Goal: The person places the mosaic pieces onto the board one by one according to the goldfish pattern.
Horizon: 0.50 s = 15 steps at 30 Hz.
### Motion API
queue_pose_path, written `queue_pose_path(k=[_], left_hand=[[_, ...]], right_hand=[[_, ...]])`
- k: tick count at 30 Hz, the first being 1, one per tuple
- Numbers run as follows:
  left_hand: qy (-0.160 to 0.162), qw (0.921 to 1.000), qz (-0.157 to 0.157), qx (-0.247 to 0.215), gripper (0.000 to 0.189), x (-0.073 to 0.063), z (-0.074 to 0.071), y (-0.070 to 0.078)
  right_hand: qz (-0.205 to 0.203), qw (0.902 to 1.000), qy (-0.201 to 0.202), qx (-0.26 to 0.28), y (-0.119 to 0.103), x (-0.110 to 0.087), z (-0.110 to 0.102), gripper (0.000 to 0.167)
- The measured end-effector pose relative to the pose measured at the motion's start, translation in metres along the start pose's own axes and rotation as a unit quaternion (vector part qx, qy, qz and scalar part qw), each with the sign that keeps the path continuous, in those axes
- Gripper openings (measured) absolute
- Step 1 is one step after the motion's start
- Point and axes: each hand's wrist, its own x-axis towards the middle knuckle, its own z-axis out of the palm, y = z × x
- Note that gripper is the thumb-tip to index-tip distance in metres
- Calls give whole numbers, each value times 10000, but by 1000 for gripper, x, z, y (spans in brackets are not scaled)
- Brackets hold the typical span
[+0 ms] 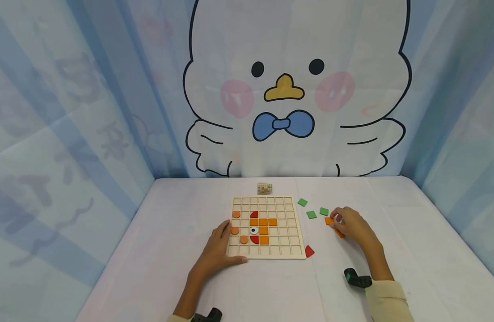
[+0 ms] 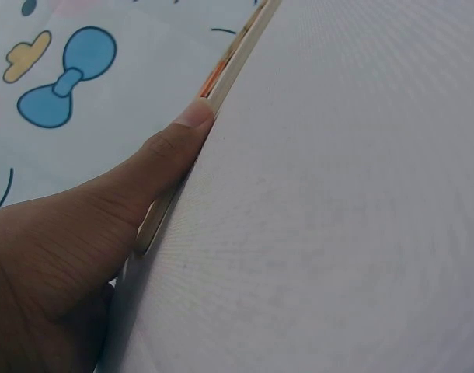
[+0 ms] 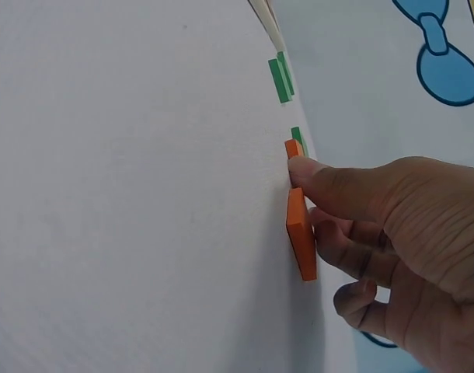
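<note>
A pale wooden grid board [image 1: 285, 250] lies mid-table in the head view. On it sit several orange square tiles [image 1: 272, 222], a round eye piece [image 1: 253, 230], two red curved pieces [image 1: 254, 240] and three orange discs [image 1: 244, 240]. My left hand [image 1: 219, 248] rests against the board's near left corner, fingers along the left edge, straight thumb on the near edge. Right of the board, my right hand [image 1: 351, 224] pinches a loose orange square tile [image 1: 329, 221] at the table. A second orange tile [image 3: 301, 233] lies beside my curled fingers in the right wrist view.
Three green tiles [image 1: 311, 214] lie between the board and my right hand. A red piece [image 1: 309, 251] touches or nearly touches the board's right edge near its corner. Behind the board is a small picture card [image 1: 264, 188]. A printed curtain [image 1: 287, 152] borders the table's far edge.
</note>
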Motion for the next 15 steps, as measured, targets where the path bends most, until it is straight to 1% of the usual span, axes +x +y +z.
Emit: queue_pose_path(k=[3, 6, 12, 15], left_hand=[[-9, 10000, -18, 9, 120, -1, 1, 0], [-16, 10000, -23, 27, 120, -1, 0, 0], [-6, 10000, -53, -32, 120, -1, -2, 2], [-16, 10000, -59, -79, 120, -1, -2, 2]], right_hand=[[-40, 9999, 80, 87, 1, 0, 2, 22], [-214, 9996, 156, 141, 1, 0, 5, 22], [-516, 9980, 371, 5, -1, 1, 9, 18], [-509, 9979, 399, -6, -1, 0, 10, 19]])
